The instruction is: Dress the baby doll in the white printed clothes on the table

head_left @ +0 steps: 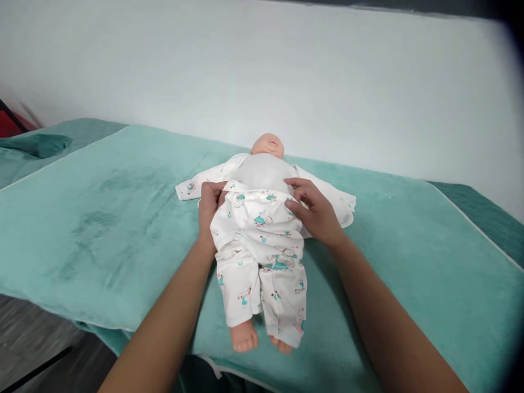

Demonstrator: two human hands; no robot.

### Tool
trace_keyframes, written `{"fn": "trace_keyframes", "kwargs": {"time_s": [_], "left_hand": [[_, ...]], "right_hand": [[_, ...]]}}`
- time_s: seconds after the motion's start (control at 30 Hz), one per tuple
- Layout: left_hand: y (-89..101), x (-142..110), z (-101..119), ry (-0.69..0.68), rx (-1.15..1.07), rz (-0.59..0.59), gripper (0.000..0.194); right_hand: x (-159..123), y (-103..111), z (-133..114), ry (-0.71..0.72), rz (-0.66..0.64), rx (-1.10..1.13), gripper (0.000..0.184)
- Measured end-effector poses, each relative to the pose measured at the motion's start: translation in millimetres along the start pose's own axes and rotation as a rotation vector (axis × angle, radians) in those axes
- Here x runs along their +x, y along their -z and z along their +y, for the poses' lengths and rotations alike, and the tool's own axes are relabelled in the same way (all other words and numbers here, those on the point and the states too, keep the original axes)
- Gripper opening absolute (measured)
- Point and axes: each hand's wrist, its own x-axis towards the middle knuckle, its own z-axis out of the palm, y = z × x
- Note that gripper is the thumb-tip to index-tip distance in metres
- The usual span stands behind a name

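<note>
Both of my hands are at the waist of the doll (pixel 262 170), so neither is the nearer: my left hand (pixel 208 210) is at its left flank as I look, my right hand (pixel 314 212) at the opposite flank. The patterned trousers (pixel 256 221) lie directly between my 2 sets of fingers. Their long axis follows the doll's own, pointing from its waist towards me, away from the head and nearly square to the line joining my hands.

My left fingers look clamped on the waistband, which flares up towards them at the doll's flank, though the underside of that grip is hidden. On my right the thumb and index finger are apart: the thumb is against the printed cloth, the index fingertip above the waistband, at the doll's pale torso.

As for what encloses what, the 2 trouser legs hold the doll's legs, with feet (pixel 244 337) showing at both cuffs. A white top (pixel 325 188) is spread open beneath the torso, its 2 sleeves reaching out to either side of the doll. Under everything is a teal cover (pixel 135 218); beyond the doll's head stands a pale wall (pixel 245 71).
</note>
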Motion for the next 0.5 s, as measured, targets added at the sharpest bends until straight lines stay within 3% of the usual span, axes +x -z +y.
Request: {"fn": "trace_keyframes", "kwargs": {"time_s": [0.13,0.2,0.3,0.43,0.5], "left_hand": [[-3.0,31.8,2.4,0.008,0.155,-0.053,0.015],[-8.6,50.9,8.2,0.021,0.251,-0.120,0.014],[-19.7,69.7,14.0,0.077,0.248,-0.210,0.011],[-27.0,67.7,7.4,0.222,0.183,-0.171,0.011],[-25.2,62.0,3.3,0.199,0.184,-0.127,0.012]], "right_hand": [[15.2,-0.2,11.6,-0.077,0.116,-0.144,0.021],[27.3,-2.4,24.2,-0.197,0.230,-0.210,0.022],[41.7,-10.2,44.1,-0.416,0.367,-0.117,0.028],[41.7,-19.2,53.7,-0.496,0.362,0.038,0.026],[38.1,-19.4,49.7,-0.467,0.307,0.117,0.022]]}}
